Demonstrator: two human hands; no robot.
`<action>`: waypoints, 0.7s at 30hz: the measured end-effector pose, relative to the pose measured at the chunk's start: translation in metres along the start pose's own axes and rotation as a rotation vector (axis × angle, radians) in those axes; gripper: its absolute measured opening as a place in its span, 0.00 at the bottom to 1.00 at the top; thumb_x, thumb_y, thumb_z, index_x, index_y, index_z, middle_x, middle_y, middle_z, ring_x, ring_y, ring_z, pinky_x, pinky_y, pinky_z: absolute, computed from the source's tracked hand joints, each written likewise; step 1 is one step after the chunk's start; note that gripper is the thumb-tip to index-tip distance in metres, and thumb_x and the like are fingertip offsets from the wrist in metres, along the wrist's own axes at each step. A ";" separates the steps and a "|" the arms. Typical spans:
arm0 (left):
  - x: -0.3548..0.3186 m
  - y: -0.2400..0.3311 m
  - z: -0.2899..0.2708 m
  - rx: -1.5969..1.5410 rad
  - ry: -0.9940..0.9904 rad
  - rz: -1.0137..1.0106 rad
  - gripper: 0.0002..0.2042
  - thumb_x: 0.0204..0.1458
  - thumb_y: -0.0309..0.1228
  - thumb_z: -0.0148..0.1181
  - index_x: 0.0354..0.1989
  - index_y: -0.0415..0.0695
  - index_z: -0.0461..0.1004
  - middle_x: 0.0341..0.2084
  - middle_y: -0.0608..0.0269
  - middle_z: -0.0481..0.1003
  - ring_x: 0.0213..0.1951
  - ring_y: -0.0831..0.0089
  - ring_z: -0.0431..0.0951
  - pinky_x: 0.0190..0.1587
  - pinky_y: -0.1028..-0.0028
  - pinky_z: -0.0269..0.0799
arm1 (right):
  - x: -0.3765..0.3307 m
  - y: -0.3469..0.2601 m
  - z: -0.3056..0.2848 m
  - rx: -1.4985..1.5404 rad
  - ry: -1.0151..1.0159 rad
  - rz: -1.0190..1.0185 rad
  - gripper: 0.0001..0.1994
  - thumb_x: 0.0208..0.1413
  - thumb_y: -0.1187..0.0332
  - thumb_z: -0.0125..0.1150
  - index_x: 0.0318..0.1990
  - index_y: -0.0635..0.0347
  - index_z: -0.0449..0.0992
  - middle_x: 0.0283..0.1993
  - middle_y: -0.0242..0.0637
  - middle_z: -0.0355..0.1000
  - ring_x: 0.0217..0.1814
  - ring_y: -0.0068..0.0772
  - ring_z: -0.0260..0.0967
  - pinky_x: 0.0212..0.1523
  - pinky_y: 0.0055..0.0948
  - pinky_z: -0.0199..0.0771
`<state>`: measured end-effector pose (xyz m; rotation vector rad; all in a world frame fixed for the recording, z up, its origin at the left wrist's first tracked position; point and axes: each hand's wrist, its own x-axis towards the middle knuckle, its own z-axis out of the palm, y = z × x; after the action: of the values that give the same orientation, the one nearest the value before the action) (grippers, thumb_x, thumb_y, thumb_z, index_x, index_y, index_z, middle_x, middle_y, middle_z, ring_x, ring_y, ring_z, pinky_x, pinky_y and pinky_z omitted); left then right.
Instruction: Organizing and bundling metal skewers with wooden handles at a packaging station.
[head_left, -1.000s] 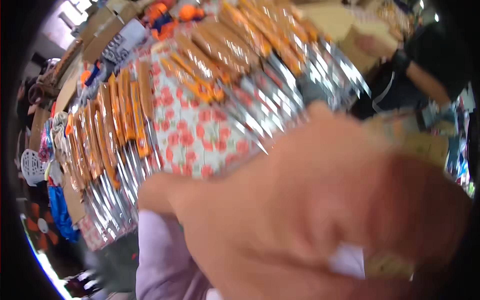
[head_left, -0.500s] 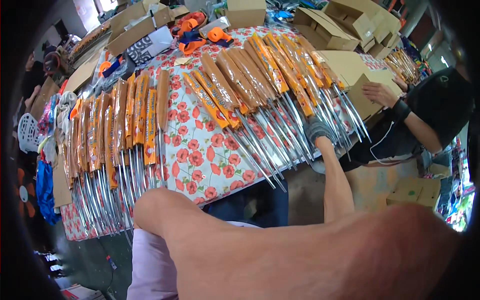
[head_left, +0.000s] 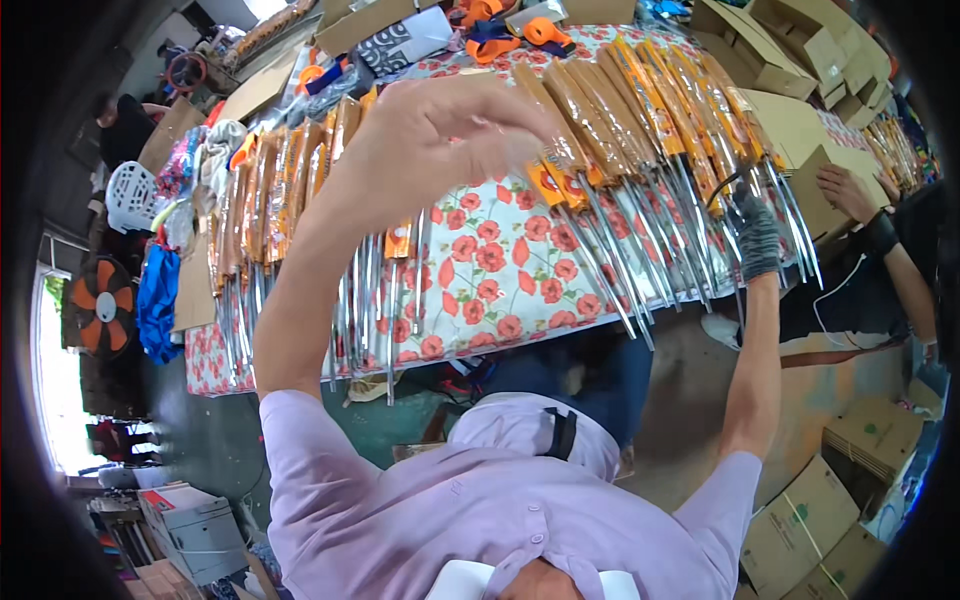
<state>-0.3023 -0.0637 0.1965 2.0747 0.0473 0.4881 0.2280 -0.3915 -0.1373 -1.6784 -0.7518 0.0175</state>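
Note:
My bare left hand (head_left: 455, 135) is raised above the table, slightly blurred. Its fingers are loosely bent, with a gap to the thumb and nothing seen between them. My right hand (head_left: 757, 235), in a grey striped glove, is closed among the metal rods at the right end of the row. What it grips is hidden; a thin black curved strip (head_left: 721, 189) shows by its fingertips. A right-hand row of long brown and orange plastic-wrapped packs (head_left: 600, 115) lies with bare metal rods (head_left: 610, 265) sticking out toward me. Similar packs (head_left: 268, 195) lie left, partly behind my left arm.
A red-flowered tablecloth (head_left: 490, 262) covers the table. Cardboard boxes (head_left: 755, 55) and orange tape dispensers (head_left: 545, 32) stand at the back. At right, another person's hand (head_left: 845, 192) touches a cardboard sheet. A fan (head_left: 100, 307) stands left; flattened cartons (head_left: 800, 515) lie lower right.
The view has shifted, and the table sits higher and more to the left. My left arm has swung from across the lower view to above the table. My gloved hand has moved right along the rods.

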 end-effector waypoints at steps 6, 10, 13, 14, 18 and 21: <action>-0.088 -0.204 -0.064 0.962 0.254 -0.426 0.17 0.56 0.41 0.62 0.47 0.42 0.78 0.37 0.52 0.82 0.40 0.52 0.83 0.42 0.55 0.78 | -0.039 -0.110 0.104 1.156 -0.281 0.287 0.13 0.61 0.69 0.59 0.50 0.66 0.76 0.57 0.46 0.76 0.65 0.43 0.70 0.70 0.45 0.66; -0.170 -0.240 -0.017 1.046 0.117 -0.809 0.26 0.53 0.39 0.63 0.58 0.40 0.68 0.37 0.42 0.80 0.40 0.46 0.82 0.43 0.51 0.78 | -0.073 -0.154 0.098 1.253 -0.307 0.300 0.14 0.58 0.70 0.63 0.49 0.67 0.76 0.56 0.49 0.76 0.64 0.49 0.70 0.70 0.48 0.66; -0.188 -0.240 0.008 1.038 0.229 -0.857 0.33 0.51 0.35 0.64 0.65 0.39 0.61 0.35 0.39 0.79 0.40 0.44 0.82 0.43 0.51 0.78 | -0.088 -0.189 0.115 1.249 -0.339 0.433 0.14 0.58 0.69 0.64 0.48 0.66 0.76 0.52 0.47 0.77 0.60 0.48 0.73 0.66 0.46 0.70; -0.189 -0.242 0.010 1.035 0.229 -0.862 0.33 0.51 0.35 0.64 0.65 0.39 0.61 0.35 0.39 0.79 0.40 0.44 0.82 0.43 0.51 0.78 | -0.092 -0.196 0.122 1.247 -0.353 0.494 0.14 0.58 0.69 0.65 0.48 0.66 0.76 0.50 0.46 0.77 0.58 0.48 0.74 0.64 0.46 0.72; -0.173 -0.253 0.002 0.842 0.458 -0.812 0.33 0.52 0.34 0.64 0.66 0.40 0.60 0.36 0.37 0.79 0.39 0.42 0.81 0.42 0.51 0.76 | -0.109 -0.184 0.150 1.127 -0.402 0.467 0.14 0.58 0.68 0.66 0.48 0.65 0.76 0.45 0.41 0.77 0.49 0.41 0.78 0.55 0.41 0.79; -0.161 -0.250 -0.012 0.707 0.591 -0.727 0.33 0.52 0.35 0.65 0.67 0.43 0.60 0.38 0.36 0.79 0.41 0.41 0.81 0.42 0.49 0.75 | -0.134 -0.180 0.173 0.827 -0.438 0.532 0.16 0.57 0.66 0.68 0.49 0.64 0.76 0.42 0.37 0.78 0.43 0.35 0.78 0.47 0.36 0.82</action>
<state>-0.4145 0.0421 -0.0583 2.2809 1.4391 0.6543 -0.0309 -0.2951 -0.0746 -1.0218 -0.4807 0.9651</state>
